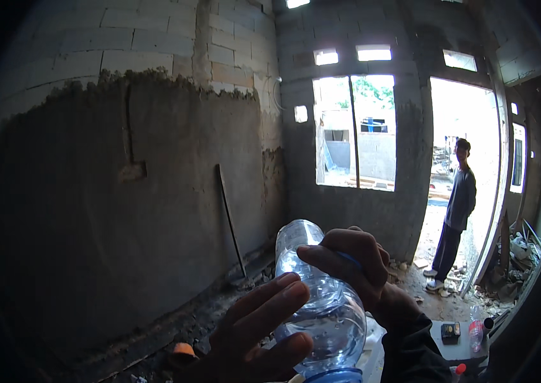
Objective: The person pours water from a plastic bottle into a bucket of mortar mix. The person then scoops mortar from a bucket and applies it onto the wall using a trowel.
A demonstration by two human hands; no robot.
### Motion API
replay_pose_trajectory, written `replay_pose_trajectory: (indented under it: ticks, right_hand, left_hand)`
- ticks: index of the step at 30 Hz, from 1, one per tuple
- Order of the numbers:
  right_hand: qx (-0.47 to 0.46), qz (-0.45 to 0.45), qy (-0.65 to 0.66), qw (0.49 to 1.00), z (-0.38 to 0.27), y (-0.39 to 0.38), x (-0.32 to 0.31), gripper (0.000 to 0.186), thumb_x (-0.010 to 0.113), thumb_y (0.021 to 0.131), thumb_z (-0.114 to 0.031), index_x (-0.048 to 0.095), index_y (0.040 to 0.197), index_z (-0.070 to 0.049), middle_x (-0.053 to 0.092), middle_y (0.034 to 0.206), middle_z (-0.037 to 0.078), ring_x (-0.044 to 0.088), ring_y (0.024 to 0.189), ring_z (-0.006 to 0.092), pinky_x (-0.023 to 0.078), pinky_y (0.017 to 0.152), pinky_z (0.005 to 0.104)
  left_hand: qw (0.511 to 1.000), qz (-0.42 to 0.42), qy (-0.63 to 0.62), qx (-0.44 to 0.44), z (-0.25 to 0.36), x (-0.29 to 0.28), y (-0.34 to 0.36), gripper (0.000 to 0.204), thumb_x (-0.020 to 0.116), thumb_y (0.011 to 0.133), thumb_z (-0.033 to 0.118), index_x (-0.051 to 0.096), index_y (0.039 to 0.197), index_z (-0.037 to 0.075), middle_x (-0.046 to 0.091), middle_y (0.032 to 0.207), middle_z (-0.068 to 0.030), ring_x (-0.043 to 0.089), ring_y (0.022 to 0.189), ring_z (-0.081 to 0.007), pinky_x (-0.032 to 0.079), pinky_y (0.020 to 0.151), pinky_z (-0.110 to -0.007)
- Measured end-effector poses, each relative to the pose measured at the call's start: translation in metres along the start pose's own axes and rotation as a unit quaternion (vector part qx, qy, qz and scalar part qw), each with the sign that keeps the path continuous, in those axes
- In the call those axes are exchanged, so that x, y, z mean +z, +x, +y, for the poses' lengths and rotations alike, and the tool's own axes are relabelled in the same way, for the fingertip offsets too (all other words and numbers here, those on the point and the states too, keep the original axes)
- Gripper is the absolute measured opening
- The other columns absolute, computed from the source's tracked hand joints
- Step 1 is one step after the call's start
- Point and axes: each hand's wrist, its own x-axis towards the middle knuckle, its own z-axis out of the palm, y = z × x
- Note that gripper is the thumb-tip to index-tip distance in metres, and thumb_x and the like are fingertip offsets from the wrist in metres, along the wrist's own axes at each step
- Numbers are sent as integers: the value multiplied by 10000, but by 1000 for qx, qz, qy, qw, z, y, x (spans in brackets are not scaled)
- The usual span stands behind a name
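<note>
1. I have a clear plastic bottle point(334, 306) in front of me, slanting from a blue band point(334, 375) at its near end to a rounded far end.
2. My right hand point(360, 262) is closed on the bottle's far half from the right, thumb lying across its upper side, fingers curled around its right side.
3. My left hand point(254, 329) is at the bottle's left, fingers spread wide with the fingertips close against the plastic; I can't tell whether they touch it.
4. To the near right, past my right sleeve point(414, 351), a pale surface point(444, 350) carries a small dark box point(450, 330) and, to its right, a reddish-banded bottle point(476, 335).
5. To the near left, beyond my left hand, lies an orange object point(184, 349), its kind unclear.
6. Farther left, a dark bar point(230, 220) leans against the grey plastered wall point(91, 223).
7. On the far right, a person point(461, 198) stands in the bright doorway, beside rubble point(519, 258).
</note>
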Motion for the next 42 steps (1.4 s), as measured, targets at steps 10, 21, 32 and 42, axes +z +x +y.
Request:
replay_pose_trajectory:
  ticks: [10, 21, 32, 42]
  right_hand:
    - [-45, 29, -20, 998, 22, 14, 7, 422, 772, 636, -211, 671, 958, 43, 549, 836, 127, 581, 587, 164, 491, 486, 262]
    - [-28, 26, -43, 998, 23, 20, 2, 415, 783, 611, -167, 668, 948, 44, 549, 825, 130, 587, 594, 173, 501, 497, 264]
    - [-59, 22, -35, 997, 29, 20, 5, 414, 777, 627, -186, 665, 951, 47, 535, 817, 122, 578, 590, 168, 489, 488, 261]
    - [62, -19, 14, 998, 5, 10, -6, 424, 797, 634, -203, 694, 1012, -41, 560, 891, 102, 631, 716, 183, 532, 565, 295]
  left_hand:
    - [994, 26, -109, 5, -36, -2, 2, 497, 479, 973, 299, 457, 1280, -91, 452, 1318, -250, 466, 1231, -319, 379, 1035, -438]
    - [982, 49, -166, -71, -36, 3, 9, 491, 516, 952, 326, 491, 1271, -47, 478, 1318, -207, 473, 1229, -283, 369, 1043, -439]
    - [978, 109, -37, 172, -34, 30, 22, 393, 443, 987, 223, 481, 1258, -60, 493, 1283, -225, 489, 1213, -306, 412, 1025, -438]
    - [997, 63, -44, 3, -19, 16, 9, 478, 537, 924, 314, 455, 1297, 26, 498, 1259, -215, 540, 1128, -315, 505, 898, -440]
